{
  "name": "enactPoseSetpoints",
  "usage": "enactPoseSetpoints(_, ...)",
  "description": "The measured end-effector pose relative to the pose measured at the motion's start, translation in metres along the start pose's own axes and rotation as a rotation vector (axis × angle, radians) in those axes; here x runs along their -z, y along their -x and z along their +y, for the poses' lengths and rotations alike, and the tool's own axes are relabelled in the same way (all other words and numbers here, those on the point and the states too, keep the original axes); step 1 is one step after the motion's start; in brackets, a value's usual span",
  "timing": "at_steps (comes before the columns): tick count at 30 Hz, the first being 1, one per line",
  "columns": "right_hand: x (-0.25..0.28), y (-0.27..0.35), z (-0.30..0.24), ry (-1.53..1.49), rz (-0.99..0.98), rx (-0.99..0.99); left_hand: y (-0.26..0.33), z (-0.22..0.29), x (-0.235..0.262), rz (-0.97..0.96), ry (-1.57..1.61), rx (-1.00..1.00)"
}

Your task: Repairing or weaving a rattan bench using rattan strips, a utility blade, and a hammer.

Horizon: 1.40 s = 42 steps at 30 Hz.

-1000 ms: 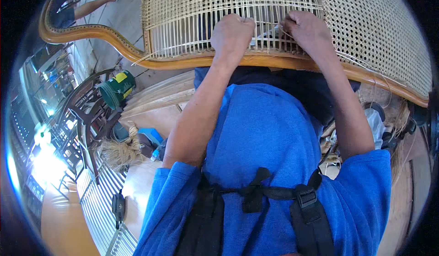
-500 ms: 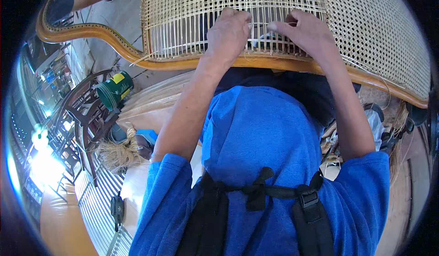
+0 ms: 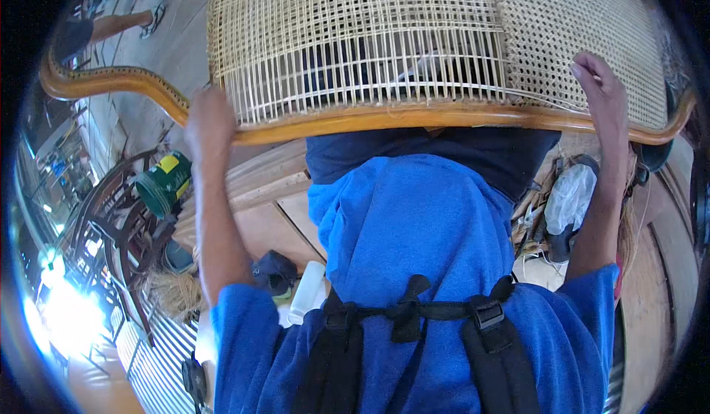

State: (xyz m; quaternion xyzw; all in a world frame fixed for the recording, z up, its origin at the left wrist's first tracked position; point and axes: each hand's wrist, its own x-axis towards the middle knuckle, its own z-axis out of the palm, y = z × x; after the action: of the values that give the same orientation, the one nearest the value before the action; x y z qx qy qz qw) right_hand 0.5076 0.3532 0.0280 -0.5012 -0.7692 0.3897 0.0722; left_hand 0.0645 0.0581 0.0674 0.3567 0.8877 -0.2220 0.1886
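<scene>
A curved, varnished wooden frame point(image 3: 384, 114) lies across in front of me, with a panel of woven cane point(image 3: 296, 15) stretched on it. Near its front rail, the weave is loose and mostly lengthwise strands show, with gaps between. Farther right the cane webbing point(image 3: 584, 26) has a finished open pattern. At the panel's front left corner, my left hand point(image 3: 210, 122) is closed and slightly blurred; what it grips is hidden. Over the right part of the webbing, my right hand point(image 3: 605, 92) is raised, thumb and fingers drawn together; anything in them is too thin to make out.
A green bucket point(image 3: 164, 185) stands at the left by dark wooden chair frames point(image 3: 111, 236). Bundled fibre point(image 3: 171, 292) lies below it. On the right are a clear plastic bag point(image 3: 571, 198) and scraps. Another person's leg point(image 3: 122, 26) shows at the far left.
Both hands have left the middle of the loose weave and spread apart, the left to the frame's left corner, the right out over the finished webbing. The view has shifted slightly.
</scene>
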Motion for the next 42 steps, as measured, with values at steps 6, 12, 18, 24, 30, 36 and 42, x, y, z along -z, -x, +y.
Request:
enactPoseSetpoints(6, -0.029, 0.008, -0.005, 0.25, 0.049, 0.341, 0.035, 0.012, 0.033, 0.755, -0.032, -0.23)
enactPoseSetpoints(12, -0.027, -0.007, -0.002, 0.523, -0.144, 0.102, 0.039, 0.12, 0.006, 0.192, 0.057, -0.415)
enactPoseSetpoints(18, 0.059, -0.009, 0.015, 0.131, -0.285, -0.004, 0.028, 0.116, -0.003, 0.371, 0.055, -0.548)
enactPoseSetpoints(24, 0.123, -0.02, 0.044, 0.219, -0.3, -0.087, 0.015, 0.119, -0.011, 0.274, 0.109, -0.554)
enactPoseSetpoints(30, 0.126, -0.035, 0.087, 0.204, -0.238, -0.098, 0.002, 0.116, 0.001, 0.146, 0.486, -0.53)
enactPoseSetpoints(36, 0.131, -0.041, 0.118, 0.194, -0.198, -0.205, -0.019, 0.124, 0.014, -0.258, 0.685, -0.458)
enactPoseSetpoints(42, 0.07, -0.071, 0.088, 0.237, -0.287, -0.092, -0.047, 0.07, 0.024, 0.108, 0.304, -0.507)
